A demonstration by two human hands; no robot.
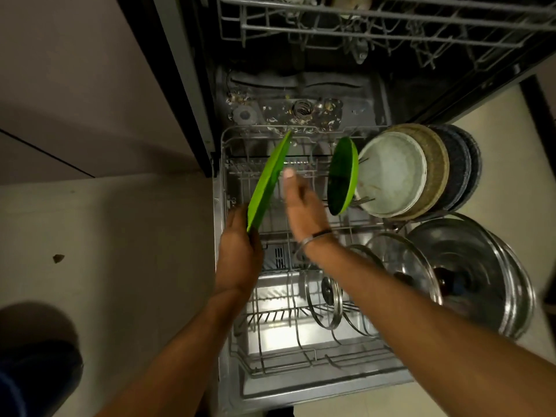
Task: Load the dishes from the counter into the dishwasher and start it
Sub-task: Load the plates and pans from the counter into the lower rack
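The dishwasher stands open with its lower rack [224,164] pulled out over the door. My left hand [237,251] grips the near edge of a green plate [269,179], held on edge and tilted over the rack's left side. My right hand [301,200] hovers just right of that plate, fingers apart, holding nothing. A second green plate [343,176] stands upright in the rack. To its right stand a white plate [391,173], a tan one [436,164] and dark ones [463,167].
Steel and glass lids [469,272] stand in the rack's right and near rows. The upper rack [361,28] is pulled out above, at the top of the view. Pale floor [105,266] lies to the left, with my foot [39,371] at the lower left.
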